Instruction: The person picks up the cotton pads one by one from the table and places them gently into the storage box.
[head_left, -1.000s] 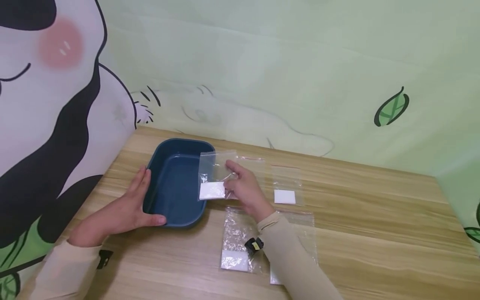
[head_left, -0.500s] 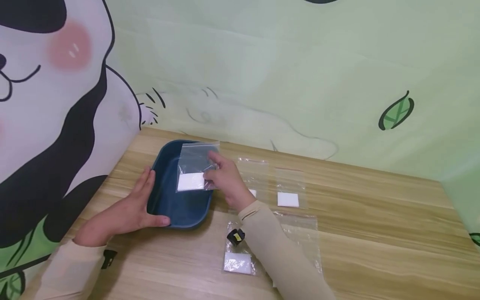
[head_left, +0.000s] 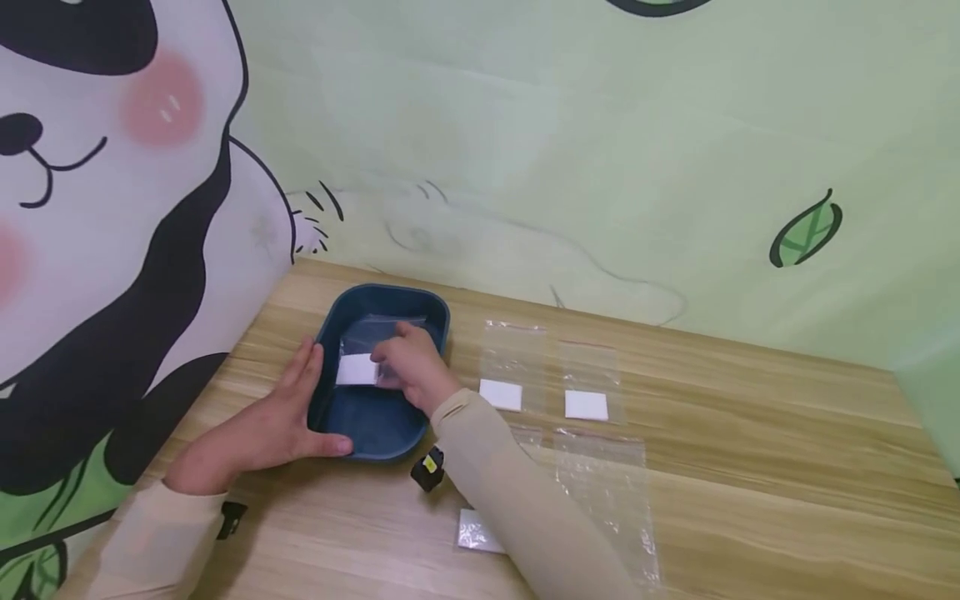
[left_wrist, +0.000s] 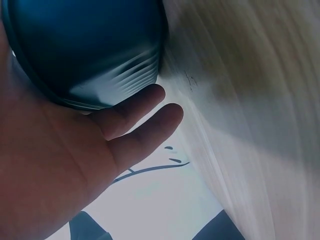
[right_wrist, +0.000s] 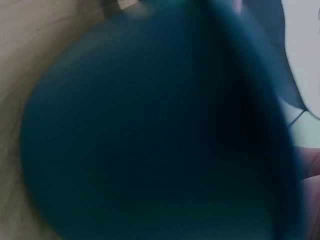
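A dark blue rectangular tray point(head_left: 375, 429) stands at the left of the wooden table. My left hand point(head_left: 266, 425) rests against its left side and near corner, fingers extended along the outside wall and thumb by the front edge. In the left wrist view the fingers lie straight beside the tray wall point(left_wrist: 107, 87). My right hand point(head_left: 412, 367) is inside the tray, pinching a clear zip-lock bag point(head_left: 356, 369) with a white rectangular piece in it. The bag lies low over the tray floor; its right edge is hidden by the hand. In the right wrist view the tray point(right_wrist: 150, 125) is blurred.
Right of the tray lie a clear bag point(head_left: 513, 354) and a smaller one point(head_left: 588, 367), each with a white piece. Nearer lie two larger bags: one point(head_left: 480, 531) is partly under the right sleeve point(head_left: 517, 500), another point(head_left: 603, 487) beside it. A panda-printed backdrop point(head_left: 525, 167) stands behind.
My right hand has carried the zip-lock bag leftward from the tray's right rim and lowered it inside, uncovering the bag on the table. My left hand has stayed at the tray.
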